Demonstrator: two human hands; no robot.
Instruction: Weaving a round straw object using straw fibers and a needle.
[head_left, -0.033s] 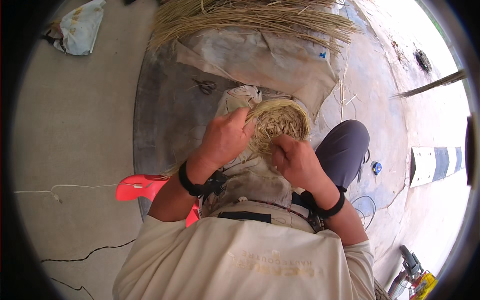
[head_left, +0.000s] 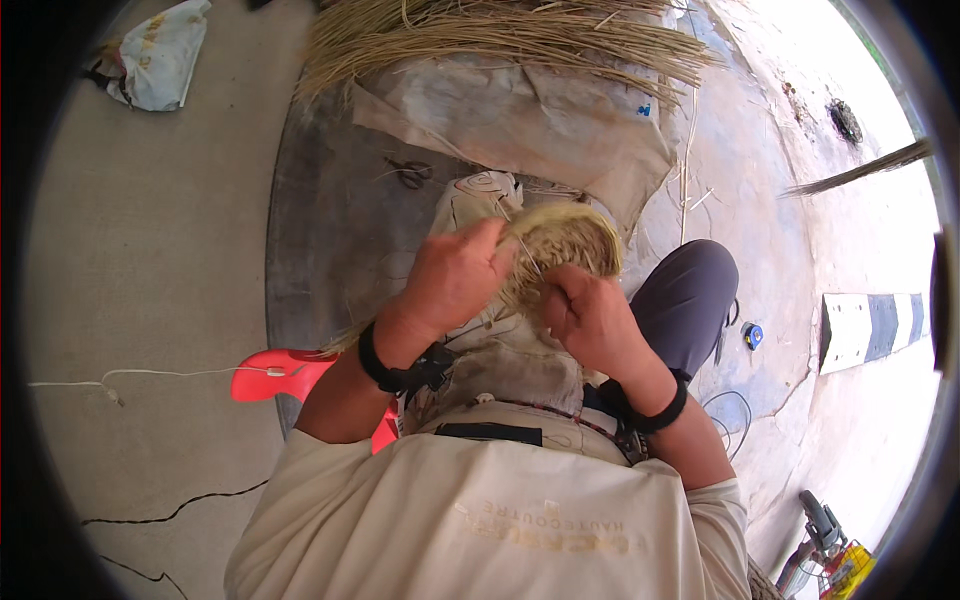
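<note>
A round straw basket (head_left: 575, 240), shallow and coiled, is tipped in front of my lap and a little blurred by motion. My left hand (head_left: 462, 268) is closed at its left rim, fingertips pinched on the straw edge. Low at the near side of the basket, my right hand (head_left: 585, 312) is curled into a pinch. A thin pale strand (head_left: 530, 258) stretches across the basket opening between the two hands, and its end goes into my right fingers. The fingertips of both hands are partly hidden.
Long dry stalks (head_left: 520, 35) lie in a heap on a cloth sheet (head_left: 520, 110) at the far side. Scissors (head_left: 410, 173) rest on the dark mat (head_left: 320, 210). Left of me is a red plastic seat (head_left: 275, 375); at right, a blue tape measure (head_left: 753, 336).
The basket has tilted and shifted slightly to the right, and now looks blurred. Both hands keep nearly the same places, the left one moving a little.
</note>
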